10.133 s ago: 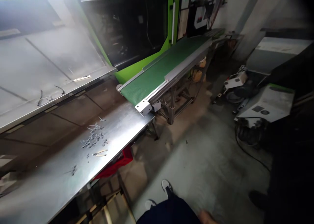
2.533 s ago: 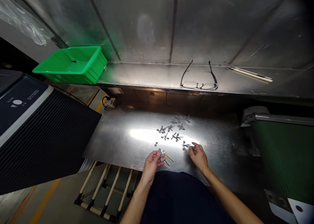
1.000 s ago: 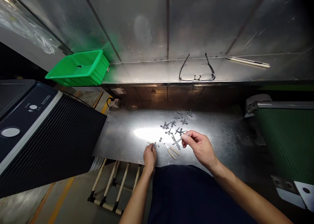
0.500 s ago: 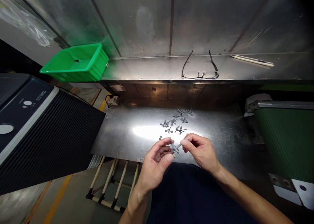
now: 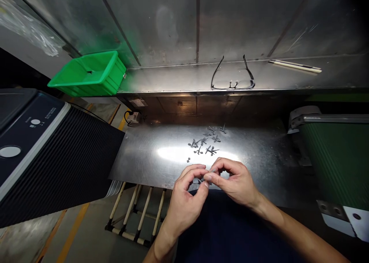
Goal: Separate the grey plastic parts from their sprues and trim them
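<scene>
Over the near edge of the metal table (image 5: 138, 155), my two hands meet at a small grey branched plastic piece (image 5: 197, 181). My left hand (image 5: 184, 201) curls round it, thumb and forefinger closed on its body. With thumb and forefinger, my right hand (image 5: 238, 182) pinches its stem from the right. Fingers cover most of the piece. Beyond the hands lie several similar dark grey branched pieces (image 5: 212, 151) in a loose group. Two tiny square bits (image 5: 188, 160) rest on the metal left of them.
Eyeglasses (image 5: 233, 87) and white sticks (image 5: 295, 66) lie on the raised shelf (image 5: 167, 78). A green bin (image 5: 111, 76) stands at its left end. A black ribbed machine (image 5: 86, 159) flanks the table's left; a green conveyor belt (image 5: 337, 163) is on the right.
My hands have come closer together, the right moving slightly left onto the piece. The grey piece, plainly visible before, is now mostly hidden by fingers. The view has shifted slightly.
</scene>
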Available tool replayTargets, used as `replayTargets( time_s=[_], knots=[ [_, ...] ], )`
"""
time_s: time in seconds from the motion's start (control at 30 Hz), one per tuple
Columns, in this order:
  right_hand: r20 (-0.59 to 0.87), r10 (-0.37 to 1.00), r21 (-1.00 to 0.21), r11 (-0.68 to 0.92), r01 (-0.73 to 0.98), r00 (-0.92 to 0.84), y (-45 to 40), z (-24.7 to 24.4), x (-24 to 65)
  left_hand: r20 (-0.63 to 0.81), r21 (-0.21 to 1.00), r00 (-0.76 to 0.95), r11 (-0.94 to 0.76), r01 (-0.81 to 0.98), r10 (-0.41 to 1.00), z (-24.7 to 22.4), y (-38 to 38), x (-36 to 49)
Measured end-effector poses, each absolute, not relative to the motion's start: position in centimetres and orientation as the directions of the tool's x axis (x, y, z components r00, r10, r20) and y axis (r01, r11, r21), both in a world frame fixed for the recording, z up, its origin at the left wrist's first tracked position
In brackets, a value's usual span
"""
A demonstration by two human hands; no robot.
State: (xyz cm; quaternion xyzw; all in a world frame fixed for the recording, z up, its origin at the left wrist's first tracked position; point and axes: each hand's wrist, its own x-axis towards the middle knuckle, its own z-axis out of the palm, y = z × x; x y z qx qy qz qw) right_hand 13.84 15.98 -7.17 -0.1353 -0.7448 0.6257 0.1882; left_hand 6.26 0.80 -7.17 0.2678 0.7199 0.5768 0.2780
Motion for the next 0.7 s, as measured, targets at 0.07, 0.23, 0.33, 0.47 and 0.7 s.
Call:
replayTargets(
  time_s=[0.07, 0.23, 0.33, 0.47, 0.7],
  knots=[
    [0.045, 0.405, -0.992, 0.126, 0.007, -0.913, 16.1, -7.6, 13.8, -0.125, 0.972, -0.714, 0.230, 0.051, 0.689, -7.3, 0.8, 6.2],
    [-0.123, 0.286, -0.947, 0.252, 0.199, -0.950, 17.2, -13.8, 12.5, -0.208, 0.966, -0.779, 0.249, -0.070, 0.591, -8.0, -0.2, 5.4],
    [-0.358, 0.300, -0.705, 0.535, 0.466, -0.884, 17.7, -20.5, 11.7, -0.214, 0.975, -0.812, 0.171, -0.143, 0.543, -8.5, -1.0, 5.0],
    [-0.512, 0.240, -0.490, 0.707, 0.510, -0.825, 16.9, -27.8, 11.8, -0.253, 0.966, -0.825, 0.082, -0.245, 0.506, -8.6, -1.4, 5.3],
    [-0.544, 0.196, -0.402, 0.792, 0.459, -0.816, 15.5, -31.4, 12.5, -0.323, 0.887, -0.793, -0.127, -0.444, 0.517, -7.4, -1.3, 6.1]
  ],
)
